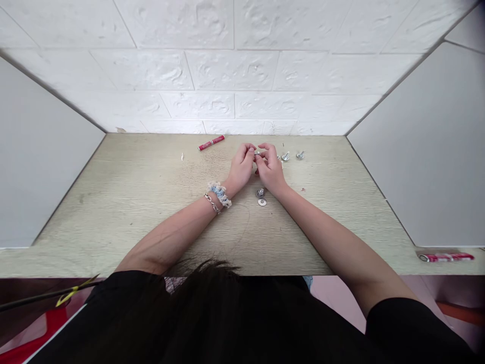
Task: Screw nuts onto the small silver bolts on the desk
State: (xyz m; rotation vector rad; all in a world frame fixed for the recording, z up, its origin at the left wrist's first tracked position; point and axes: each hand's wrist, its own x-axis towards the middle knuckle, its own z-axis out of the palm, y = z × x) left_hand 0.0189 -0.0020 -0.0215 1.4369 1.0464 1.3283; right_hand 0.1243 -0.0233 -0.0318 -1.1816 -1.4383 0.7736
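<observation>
My left hand [241, 166] and my right hand [270, 171] meet over the desk, fingertips pinched together. A small metal part [256, 153] shows between them; its exact kind is mostly hidden by the fingers. Just below the hands stands a bolt with a washer [259, 192], and in front of it lies a flat round washer [262, 202]. Right of my right hand are two more bolts with wide washers, one nearer [285, 157] and one farther right [300, 155]. Another shiny bit is partly hidden behind the right hand.
A red tube [211, 143] lies near the white brick-patterned wall [212, 71], with a small white scrap [182, 156] to its left. Another red tube [446, 257] rests at the desk's front right edge. Grey panels close off the left [41, 162] and right [428, 151] sides.
</observation>
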